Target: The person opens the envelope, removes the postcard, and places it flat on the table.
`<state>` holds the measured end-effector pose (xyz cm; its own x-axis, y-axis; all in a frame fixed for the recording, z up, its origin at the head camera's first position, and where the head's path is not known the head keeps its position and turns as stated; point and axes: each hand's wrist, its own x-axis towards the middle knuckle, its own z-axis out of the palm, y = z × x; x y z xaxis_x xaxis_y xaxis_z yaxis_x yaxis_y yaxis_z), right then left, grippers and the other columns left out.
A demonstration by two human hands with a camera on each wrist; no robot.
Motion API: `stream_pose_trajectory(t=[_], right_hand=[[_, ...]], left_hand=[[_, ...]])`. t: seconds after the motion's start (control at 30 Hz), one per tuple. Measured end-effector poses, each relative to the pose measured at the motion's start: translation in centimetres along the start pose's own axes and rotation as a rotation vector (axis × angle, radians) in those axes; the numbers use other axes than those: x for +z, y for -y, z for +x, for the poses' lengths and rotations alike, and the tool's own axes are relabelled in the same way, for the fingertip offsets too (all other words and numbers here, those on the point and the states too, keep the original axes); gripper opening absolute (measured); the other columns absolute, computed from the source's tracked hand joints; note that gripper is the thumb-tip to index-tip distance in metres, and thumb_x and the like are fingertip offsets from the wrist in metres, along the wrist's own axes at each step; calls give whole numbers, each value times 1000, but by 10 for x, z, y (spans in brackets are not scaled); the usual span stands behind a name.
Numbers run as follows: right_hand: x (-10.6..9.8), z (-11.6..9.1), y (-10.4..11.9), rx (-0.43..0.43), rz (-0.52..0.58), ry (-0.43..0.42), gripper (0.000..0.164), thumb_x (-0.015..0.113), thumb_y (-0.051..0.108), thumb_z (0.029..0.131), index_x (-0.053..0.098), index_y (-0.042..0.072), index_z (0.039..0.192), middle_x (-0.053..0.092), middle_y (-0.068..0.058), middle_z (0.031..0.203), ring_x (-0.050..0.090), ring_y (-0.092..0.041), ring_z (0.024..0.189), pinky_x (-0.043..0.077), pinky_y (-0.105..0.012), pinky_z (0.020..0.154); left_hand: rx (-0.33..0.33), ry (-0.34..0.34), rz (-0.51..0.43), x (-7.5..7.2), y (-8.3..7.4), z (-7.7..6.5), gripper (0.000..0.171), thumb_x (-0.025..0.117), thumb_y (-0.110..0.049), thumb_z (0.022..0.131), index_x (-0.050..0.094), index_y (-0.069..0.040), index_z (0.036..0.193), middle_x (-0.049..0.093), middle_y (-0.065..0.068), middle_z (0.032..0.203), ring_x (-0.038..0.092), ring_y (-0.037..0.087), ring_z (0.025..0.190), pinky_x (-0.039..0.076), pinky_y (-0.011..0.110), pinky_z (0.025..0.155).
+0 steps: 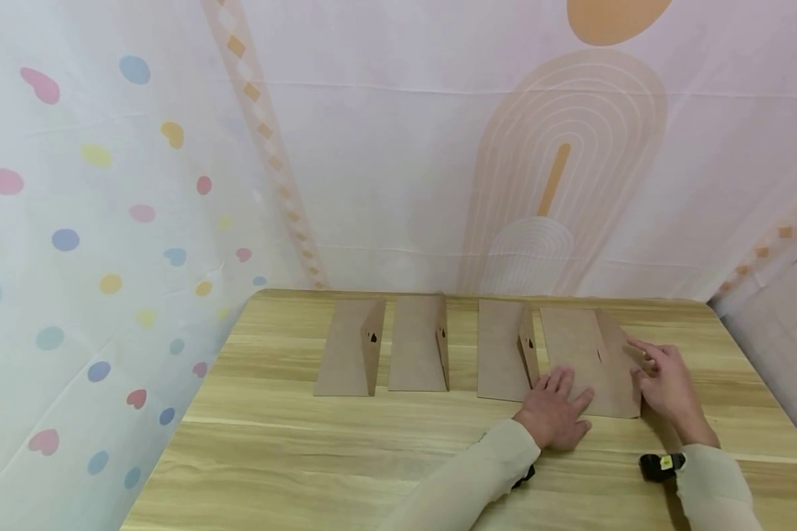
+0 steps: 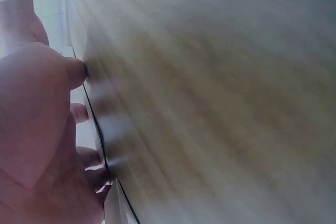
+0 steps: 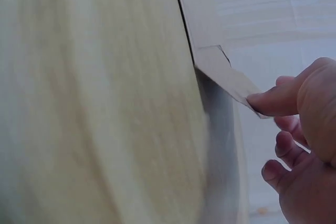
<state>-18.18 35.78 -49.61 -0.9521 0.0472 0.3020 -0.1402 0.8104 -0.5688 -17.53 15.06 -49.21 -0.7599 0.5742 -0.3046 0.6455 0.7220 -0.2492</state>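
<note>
A brown cardboard panel (image 1: 567, 339) lies at the right end of a row, its side flap (image 1: 618, 343) folded up at a slant. My left hand (image 1: 558, 409) presses on the panel's lower left part with its fingers spread. At the right edge, my right hand (image 1: 667, 383) holds the flap, the thumb (image 3: 270, 103) against its outer edge in the right wrist view. The index finger reaches along the flap higher up. In the left wrist view the left fingers (image 2: 86, 156) lie over the panel's thin edge.
Three similar cardboard pieces with raised flaps stand to the left: a near one (image 1: 501, 350), a middle one (image 1: 417, 345) and a far one (image 1: 345, 350). All lie toward the back of the wooden table (image 1: 292, 457), before a patterned cloth (image 1: 385, 184).
</note>
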Motion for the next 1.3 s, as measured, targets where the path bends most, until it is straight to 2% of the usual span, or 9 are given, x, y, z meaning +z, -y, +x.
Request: stream_pose_trajectory(t=[0.1,0.33,0.57,0.73,0.83,1.07,1.17,1.3], right_hand=[[-2,2,-1,-24,-38,40,49,62,-14,83,55,-10,131,54,-32,106,53,-36,84,42,-43,66],[-7,9,0,17,-81,162,48,61,-9,84,50,-15,131,62,-32,104,60,-44,92,48,-57,75],[-11,21,6,32,-70,238,42,60,-2,90,51,-17,129,65,-32,104,65,-40,87,52,-48,70],[-11,26,8,41,-69,271,41,58,1,92,51,-19,127,64,-34,108,64,-46,93,53,-53,75],[-10,29,9,33,-69,281,41,59,3,93,52,-19,126,64,-34,107,64,-45,93,54,-50,74],[-5,29,10,100,70,333,44,55,2,97,45,-18,134,60,-36,111,66,-23,76,54,-30,60],[-3,28,8,129,133,350,47,54,2,98,40,-17,138,57,-36,111,65,-20,74,55,-29,59],[1,28,6,143,221,373,53,54,1,98,31,-18,142,52,-36,113,66,-20,75,57,-30,61]], left_hand=[[-2,3,-5,0,-1,1,54,15,-63,102,5,-52,154,6,-11,165,4,6,151,14,24,119],[2,7,-28,-1,-2,0,54,16,-63,102,6,-52,154,5,-11,165,4,6,151,13,24,119],[21,17,-40,-3,-2,1,55,20,-61,103,8,-50,155,7,-8,166,5,8,152,14,25,119],[16,13,-47,-4,-2,1,55,21,-61,103,12,-49,155,9,-8,165,6,9,152,15,27,119],[9,6,-58,-5,-2,0,54,23,-61,102,15,-49,155,11,-8,164,8,9,151,17,27,119],[-11,13,-83,-6,-2,-1,56,27,-65,100,20,-49,153,13,-8,164,9,9,151,18,27,119],[-22,0,-98,-7,-3,-3,57,28,-69,98,24,-48,152,15,-6,163,11,11,151,19,29,119],[-36,-59,-116,-9,-7,-6,56,30,-69,98,34,-45,148,22,-7,158,18,12,147,20,29,118]])
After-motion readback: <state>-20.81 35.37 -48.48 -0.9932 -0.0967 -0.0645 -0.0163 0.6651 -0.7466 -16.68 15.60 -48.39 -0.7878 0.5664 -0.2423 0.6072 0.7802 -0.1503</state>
